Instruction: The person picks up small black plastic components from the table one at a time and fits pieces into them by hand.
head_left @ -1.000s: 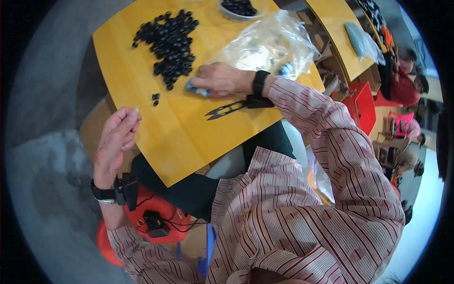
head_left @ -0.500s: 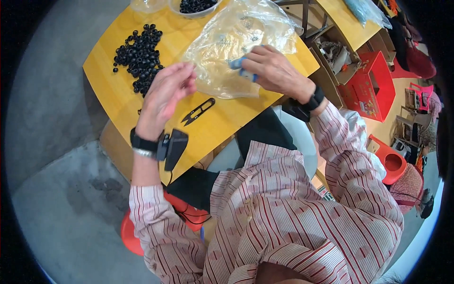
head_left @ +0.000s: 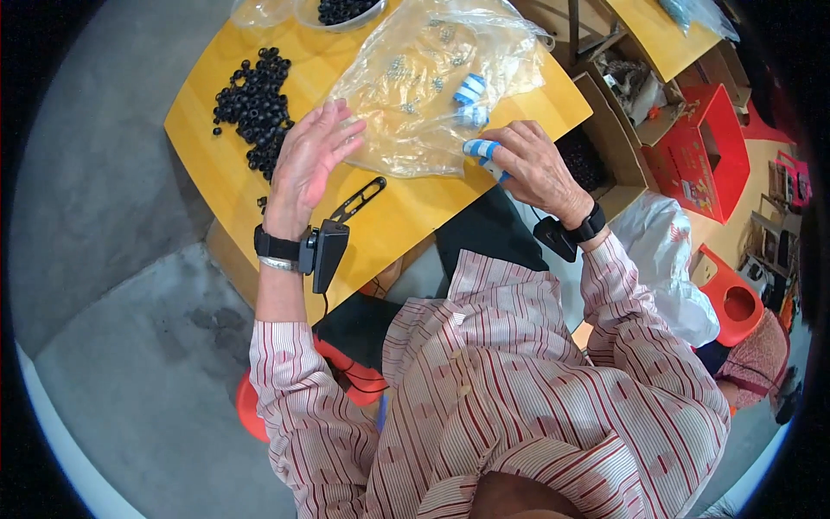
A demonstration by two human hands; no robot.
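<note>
My left hand is above the near left of the yellow table, fingers stretched and slightly spread, holding nothing visible. Close by its wrist lie black thread snips. A large clear plastic bag lies flat to the right of this hand. My right hand hovers at the bag's near right corner with bent fingers. Blue-and-white striped covers sit at its thumb and forefinger ends, slightly apart; nothing shows between them. Two similar striped pieces rest on the bag just beyond.
Many small black ring-like parts are heaped at the table's left. More fill a clear bowl at the far edge. Cardboard boxes, a red box, a white plastic bag and a red stool stand to the right.
My right hand has drawn back nearer and to the right, uncovering two striped pieces on the bag. My left hand's fingers have straightened and spread.
</note>
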